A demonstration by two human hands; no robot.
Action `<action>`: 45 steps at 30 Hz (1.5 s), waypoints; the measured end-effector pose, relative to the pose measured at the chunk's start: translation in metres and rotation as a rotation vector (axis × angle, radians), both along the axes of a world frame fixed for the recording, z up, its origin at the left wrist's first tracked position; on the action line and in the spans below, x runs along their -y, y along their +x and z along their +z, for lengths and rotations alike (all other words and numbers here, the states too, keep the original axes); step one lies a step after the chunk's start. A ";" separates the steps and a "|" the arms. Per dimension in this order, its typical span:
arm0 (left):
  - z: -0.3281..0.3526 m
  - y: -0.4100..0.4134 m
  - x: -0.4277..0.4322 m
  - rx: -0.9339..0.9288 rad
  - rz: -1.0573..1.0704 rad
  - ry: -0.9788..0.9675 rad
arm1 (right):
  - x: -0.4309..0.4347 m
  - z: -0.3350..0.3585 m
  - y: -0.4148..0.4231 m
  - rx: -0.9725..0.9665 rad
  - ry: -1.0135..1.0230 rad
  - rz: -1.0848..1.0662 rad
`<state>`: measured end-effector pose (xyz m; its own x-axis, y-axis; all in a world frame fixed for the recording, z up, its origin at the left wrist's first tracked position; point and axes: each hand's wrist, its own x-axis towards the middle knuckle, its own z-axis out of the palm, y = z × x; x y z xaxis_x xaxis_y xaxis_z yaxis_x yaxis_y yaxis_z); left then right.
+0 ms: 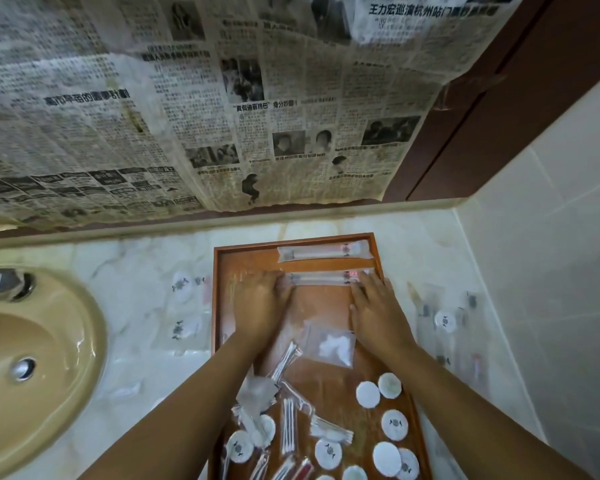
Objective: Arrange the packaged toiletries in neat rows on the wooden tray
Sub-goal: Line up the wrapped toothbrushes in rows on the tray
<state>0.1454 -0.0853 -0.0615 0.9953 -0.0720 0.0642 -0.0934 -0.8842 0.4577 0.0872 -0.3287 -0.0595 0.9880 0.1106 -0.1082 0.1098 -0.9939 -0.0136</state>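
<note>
Item: long packet (321, 278), clear wrapper, pale stick inside, red and dark print towards its right end. Location: crosswise on the far half of the wooden tray (217, 299), parallel to a matching packet (323, 252) just beyond it. Left hand (262, 308) covers its left end (blurred; cannot tell whether the fingers pinch or merely press). Right hand (376, 306) lies flat, fingers straight, on its right end.

Our left grip (262, 306) and right grip (374, 306) cover both ends of the long packet (321, 278); blur smears the left fingertips (284, 287). Nearer us than the grips, the tray (216, 292) runs off the bottom edge.
</note>
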 end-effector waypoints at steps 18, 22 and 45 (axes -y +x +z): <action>-0.006 -0.014 0.020 -0.192 -0.409 0.379 | -0.014 -0.004 0.015 -0.111 -0.028 -0.037; -0.008 -0.011 0.026 -0.210 -0.372 0.368 | -0.018 -0.005 0.018 -0.122 -0.070 -0.085; -0.011 -0.014 0.031 -0.267 -0.318 0.248 | -0.022 -0.002 0.018 -0.127 -0.049 -0.109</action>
